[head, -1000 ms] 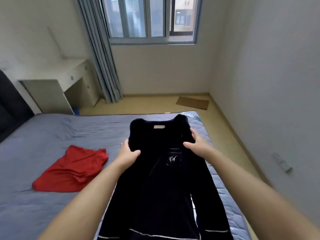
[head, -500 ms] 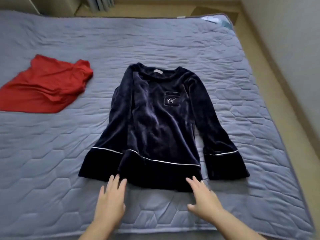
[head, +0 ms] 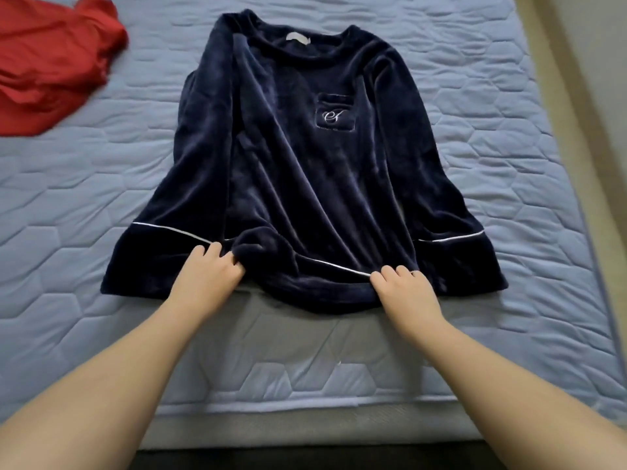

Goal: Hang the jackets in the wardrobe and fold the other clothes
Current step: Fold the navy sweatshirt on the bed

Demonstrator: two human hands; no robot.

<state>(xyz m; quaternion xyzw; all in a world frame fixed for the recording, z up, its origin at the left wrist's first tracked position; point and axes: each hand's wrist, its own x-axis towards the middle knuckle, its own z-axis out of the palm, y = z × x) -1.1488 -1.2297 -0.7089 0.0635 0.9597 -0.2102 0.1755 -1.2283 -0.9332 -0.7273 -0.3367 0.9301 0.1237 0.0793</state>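
Observation:
A navy velvet top [head: 298, 157] with white piping and an embroidered chest pocket lies face up on the blue quilted bed [head: 509, 171], neck away from me, both sleeves down along its sides. My left hand [head: 207, 276] grips the bottom hem at its left side, where the fabric bunches up. My right hand [head: 403, 290] grips the hem toward its right side, fingers curled into the cloth. The hem between the two hands sags into a curve.
A crumpled red garment [head: 51, 66] lies on the bed at the upper left. The bed's right edge meets a strip of floor [head: 556, 45] at the top right. The near mattress edge [head: 305, 422] runs below my forearms.
I laid the top down on the bed after holding it up by its shoulders. Both hands went from lying flat below the hem to gripping it, and the view moved closer.

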